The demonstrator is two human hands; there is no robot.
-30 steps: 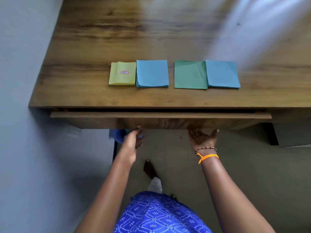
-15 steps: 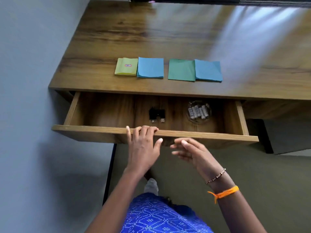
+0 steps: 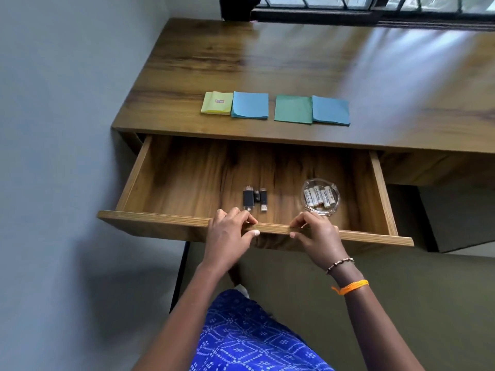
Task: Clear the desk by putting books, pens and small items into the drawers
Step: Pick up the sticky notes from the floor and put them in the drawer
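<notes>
The wooden drawer (image 3: 166, 219) under the desk (image 3: 267, 57) stands pulled far out. My left hand (image 3: 227, 235) and my right hand (image 3: 318, 235) both grip its front edge near the middle, fingers curled over the top, thumbs on the front face. Inside the drawer lie black USB sticks (image 3: 254, 200) and a glass dish (image 3: 320, 197) holding several white batteries. On the desk's front part lies a row of paper pads: a yellow pad (image 3: 217, 103), a blue pad (image 3: 250, 105), a green pad (image 3: 293, 109) and a second blue pad (image 3: 330, 110).
A grey wall (image 3: 67, 129) runs close along the desk's left side. A window frame (image 3: 348, 12) sits behind the desk. A dark desk leg (image 3: 179, 274) stands below the drawer, and a grey block (image 3: 460, 215) is under the desk at the right.
The drawer went from nearly closed to wide open, pulled toward me. My right hand, loose in the air half a second ago, now grips the drawer's front edge beside my left.
</notes>
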